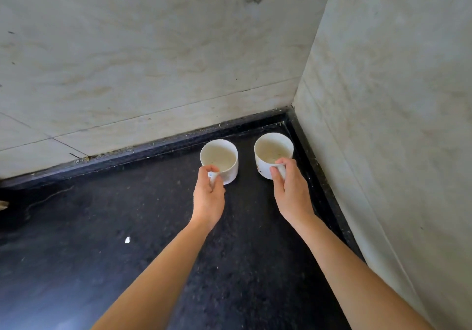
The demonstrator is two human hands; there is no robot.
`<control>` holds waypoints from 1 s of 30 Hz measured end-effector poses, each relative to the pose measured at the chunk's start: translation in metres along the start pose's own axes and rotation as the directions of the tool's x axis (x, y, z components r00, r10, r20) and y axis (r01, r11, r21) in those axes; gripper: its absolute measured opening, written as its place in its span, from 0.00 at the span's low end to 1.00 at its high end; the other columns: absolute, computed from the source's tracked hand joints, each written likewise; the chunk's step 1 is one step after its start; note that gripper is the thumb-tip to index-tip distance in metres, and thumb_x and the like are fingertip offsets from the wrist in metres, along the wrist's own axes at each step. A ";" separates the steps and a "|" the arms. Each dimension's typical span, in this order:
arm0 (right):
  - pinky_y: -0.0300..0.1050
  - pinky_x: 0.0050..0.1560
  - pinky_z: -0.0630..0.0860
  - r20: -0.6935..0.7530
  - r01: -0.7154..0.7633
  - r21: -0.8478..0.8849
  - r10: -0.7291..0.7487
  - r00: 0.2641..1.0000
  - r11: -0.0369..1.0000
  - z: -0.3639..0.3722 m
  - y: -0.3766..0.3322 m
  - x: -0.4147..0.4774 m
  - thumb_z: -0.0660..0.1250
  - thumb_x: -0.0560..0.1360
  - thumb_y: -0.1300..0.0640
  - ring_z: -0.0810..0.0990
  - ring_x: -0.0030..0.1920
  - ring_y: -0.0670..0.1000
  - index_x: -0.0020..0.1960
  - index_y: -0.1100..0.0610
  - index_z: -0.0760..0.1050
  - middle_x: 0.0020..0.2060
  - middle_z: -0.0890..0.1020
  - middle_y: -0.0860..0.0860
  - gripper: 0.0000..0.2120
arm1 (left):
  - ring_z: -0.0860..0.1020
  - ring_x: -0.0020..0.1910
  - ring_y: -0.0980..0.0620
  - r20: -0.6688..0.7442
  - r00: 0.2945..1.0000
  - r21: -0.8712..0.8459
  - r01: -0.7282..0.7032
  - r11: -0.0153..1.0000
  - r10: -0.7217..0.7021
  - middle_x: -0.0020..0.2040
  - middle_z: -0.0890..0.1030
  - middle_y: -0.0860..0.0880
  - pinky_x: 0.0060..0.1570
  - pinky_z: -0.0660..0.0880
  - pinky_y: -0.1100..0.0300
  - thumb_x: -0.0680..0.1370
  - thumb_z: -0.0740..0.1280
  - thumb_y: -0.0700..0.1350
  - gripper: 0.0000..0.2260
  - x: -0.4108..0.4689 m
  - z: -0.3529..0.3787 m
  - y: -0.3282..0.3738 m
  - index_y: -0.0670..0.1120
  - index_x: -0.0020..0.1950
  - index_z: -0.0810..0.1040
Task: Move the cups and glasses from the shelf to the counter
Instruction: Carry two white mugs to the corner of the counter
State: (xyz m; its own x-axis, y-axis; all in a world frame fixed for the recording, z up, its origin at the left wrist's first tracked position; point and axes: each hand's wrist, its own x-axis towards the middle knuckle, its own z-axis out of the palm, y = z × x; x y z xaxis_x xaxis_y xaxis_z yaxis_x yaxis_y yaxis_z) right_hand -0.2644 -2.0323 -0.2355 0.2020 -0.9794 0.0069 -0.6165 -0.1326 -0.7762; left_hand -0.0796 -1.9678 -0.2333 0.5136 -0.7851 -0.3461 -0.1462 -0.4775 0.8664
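White ceramic left cup (220, 154) and right cup (272, 148) are standing on the black tabletop (102, 240). Left grip (208, 198) and right grip (291, 193) are pinching their handles.

Both bare forearms reach forward, roughly parallel and well apart. The left hand (209, 198), fingers (211, 168) curled, pinches the handle of the left cup (219, 157). The right hand (291, 194) pinches the handle of the right cup (272, 148) likewise, its back facing up.
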 end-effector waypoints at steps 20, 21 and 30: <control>0.41 0.48 0.69 -0.069 -0.034 0.050 0.038 0.997 0.998 0.025 0.033 0.062 0.57 0.84 0.51 0.77 0.52 0.48 0.63 0.49 0.67 0.58 0.79 0.48 0.08 | 0.77 0.46 0.54 0.012 0.996 -0.016 -0.084 0.996 0.085 0.47 0.76 0.53 0.42 0.77 0.54 0.84 0.53 0.47 0.11 0.054 0.036 0.000 0.61 0.63 0.62; 0.40 0.47 0.68 -0.067 -0.035 0.036 0.037 0.997 0.999 0.024 0.034 0.062 0.57 0.84 0.51 0.77 0.52 0.48 0.63 0.48 0.67 0.59 0.79 0.48 0.09 | 0.77 0.45 0.54 0.022 0.996 -0.004 -0.091 0.996 0.091 0.47 0.76 0.52 0.43 0.77 0.52 0.84 0.53 0.47 0.11 0.055 0.035 0.001 0.62 0.62 0.61; 0.44 0.53 0.70 0.025 -0.084 -0.160 0.089 0.996 0.983 -0.013 -0.005 0.056 0.63 0.82 0.52 0.75 0.59 0.55 0.76 0.52 0.61 0.60 0.74 0.56 0.24 | 0.78 0.49 0.50 0.112 0.993 0.235 -0.065 0.970 0.040 0.58 0.77 0.51 0.42 0.75 0.56 0.83 0.56 0.53 0.21 0.045 -0.007 0.036 0.55 0.76 0.57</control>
State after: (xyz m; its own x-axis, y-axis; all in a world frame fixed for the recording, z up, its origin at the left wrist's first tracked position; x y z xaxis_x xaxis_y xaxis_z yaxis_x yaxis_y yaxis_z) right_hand -0.2601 -2.0884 -0.2231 0.1649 -0.9832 -0.0783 -0.7452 -0.0722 -0.6629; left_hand -0.0563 -2.0177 -0.2149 0.4097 -0.8427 -0.3494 -0.3741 -0.5045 0.7781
